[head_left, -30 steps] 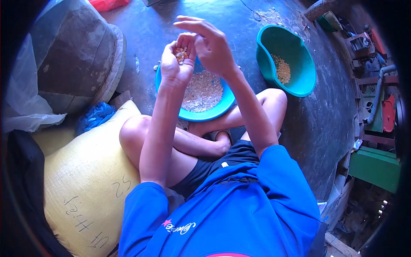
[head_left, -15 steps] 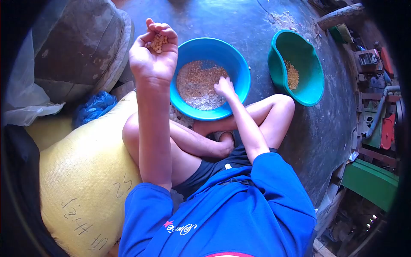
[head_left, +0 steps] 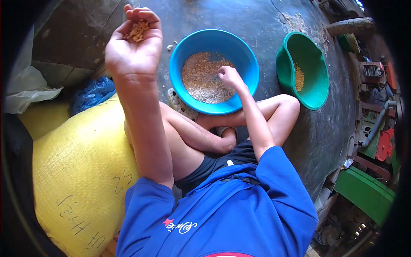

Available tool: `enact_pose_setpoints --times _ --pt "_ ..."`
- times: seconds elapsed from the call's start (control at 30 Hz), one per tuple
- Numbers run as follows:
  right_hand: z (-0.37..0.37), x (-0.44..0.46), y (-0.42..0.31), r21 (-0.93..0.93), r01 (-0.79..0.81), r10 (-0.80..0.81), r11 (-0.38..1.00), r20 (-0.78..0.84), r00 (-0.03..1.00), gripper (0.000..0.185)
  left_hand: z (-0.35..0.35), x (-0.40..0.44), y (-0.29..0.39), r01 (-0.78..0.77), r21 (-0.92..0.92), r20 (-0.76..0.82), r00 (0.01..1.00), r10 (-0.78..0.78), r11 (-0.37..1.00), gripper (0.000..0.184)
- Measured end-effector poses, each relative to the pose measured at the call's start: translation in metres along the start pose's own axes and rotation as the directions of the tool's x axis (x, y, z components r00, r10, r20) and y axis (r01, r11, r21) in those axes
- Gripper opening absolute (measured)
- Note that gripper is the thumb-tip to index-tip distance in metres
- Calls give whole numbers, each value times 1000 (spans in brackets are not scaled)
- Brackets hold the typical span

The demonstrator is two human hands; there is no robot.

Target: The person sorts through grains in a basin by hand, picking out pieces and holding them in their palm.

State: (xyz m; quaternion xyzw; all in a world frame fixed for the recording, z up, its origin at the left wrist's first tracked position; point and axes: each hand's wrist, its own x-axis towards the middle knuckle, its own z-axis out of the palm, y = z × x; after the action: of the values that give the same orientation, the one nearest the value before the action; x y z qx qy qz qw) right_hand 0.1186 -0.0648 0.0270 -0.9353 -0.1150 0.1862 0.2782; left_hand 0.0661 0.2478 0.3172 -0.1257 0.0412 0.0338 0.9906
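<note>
Head view: left hand (head_left: 135, 53) cupped palm-up, fingers curled round kernels (head_left: 138, 31), left of the blue basin (head_left: 247, 53). Right hand (head_left: 231, 78) over grain (head_left: 198, 73) inside it, fingers bent; grip cannot be told. Green tub (head_left: 312, 64) on floor (head_left: 314, 145), right. Yellow sack (head_left: 81, 167) crowds left leg (head_left: 184, 132); blue plastic bag (head_left: 90, 95) beyond.

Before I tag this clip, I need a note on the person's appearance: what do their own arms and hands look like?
The left hand and right hand are bare, with no gloves, and no watch or bracelet shows. The forearms are uncovered. Plain blue short sleeves cover the upper arms, part of a blue shirt.
</note>
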Motion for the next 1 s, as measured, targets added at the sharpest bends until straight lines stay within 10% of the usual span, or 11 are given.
enact_pose_setpoints --times 0.13,0.27,0.37,0.47,1.0 --pt "-7 -12 -4 26 -12 12 1000 6 1000 28 4 -4 12 -89 12 -15 996 89 996 25" --pt "25 -18 -6 -88 424 -432 901 -119 894 29 7 -6 13 -147 4 -75 986 147 989 26" --pt "29 -30 -37 162 344 -366 925 131 921 25 5 -4 14 -124 -5 -54 991 124 992 27" --pt "36 -38 -48 -9 346 -332 938 255 908 20 4 -1 19 -111 -22 -99 989 108 994 27" --pt "56 -45 -47 105 219 -236 970 187 954 11 0 -2 20 -107 -1 -70 992 106 994 28"
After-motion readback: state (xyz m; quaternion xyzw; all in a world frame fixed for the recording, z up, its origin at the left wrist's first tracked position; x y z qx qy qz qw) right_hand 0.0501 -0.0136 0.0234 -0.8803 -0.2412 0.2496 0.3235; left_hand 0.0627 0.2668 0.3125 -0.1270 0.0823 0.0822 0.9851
